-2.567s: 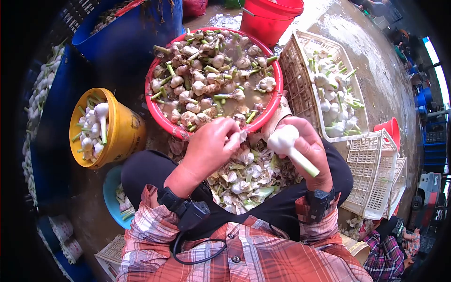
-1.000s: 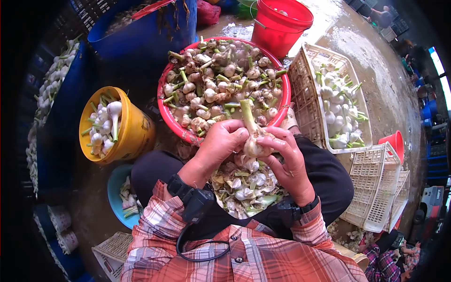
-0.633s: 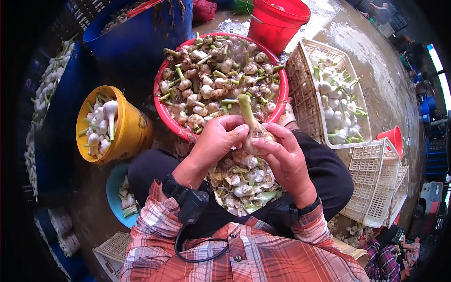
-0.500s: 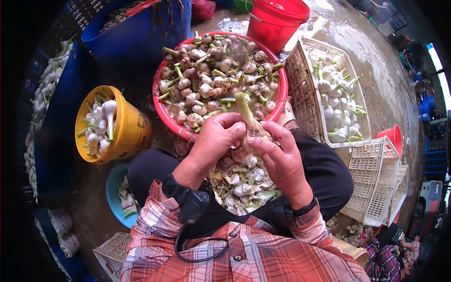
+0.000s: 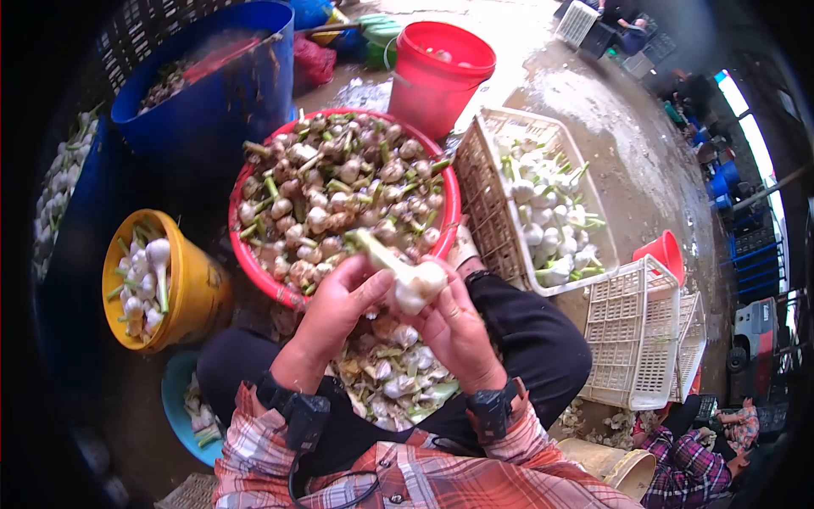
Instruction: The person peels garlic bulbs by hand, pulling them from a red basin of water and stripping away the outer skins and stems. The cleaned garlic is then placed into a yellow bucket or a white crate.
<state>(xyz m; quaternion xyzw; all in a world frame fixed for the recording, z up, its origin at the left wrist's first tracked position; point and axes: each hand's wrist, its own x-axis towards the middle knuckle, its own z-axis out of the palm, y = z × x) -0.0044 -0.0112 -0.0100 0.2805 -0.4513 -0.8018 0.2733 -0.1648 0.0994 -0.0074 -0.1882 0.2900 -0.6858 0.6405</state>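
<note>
A garlic bulb [image 5: 417, 287] with a thick pale-green stem is held between both hands, its white skin showing. My left hand [image 5: 346, 299] is closed around the stem side, thumb along it. My right hand [image 5: 458, 329] cups the bulb from the right with its fingers against it. Just beyond them stands a red basin [image 5: 455, 199] heaped with dirty, brownish garlic bulbs [image 5: 318, 219]. Below the hands, between my legs, lies a pile of peeled-off garlic skins and scraps [image 5: 398, 377].
At right, a white plastic crate [image 5: 585, 161] holds cleaned garlic; stacked crates [image 5: 623, 339] stand nearer. A yellow bucket [image 5: 199, 293] and a teal basin [image 5: 174, 407] are at left. Behind are a red bucket [image 5: 441, 93] and a blue barrel [image 5: 254, 93]. Another person [image 5: 691, 458] sits lower right.
The bulb has turned from upright stem to a tilted position, and more clean white skin shows. Both hands have shifted around it. The whole view has swung, moving the surroundings leftward and mostly downward.
</note>
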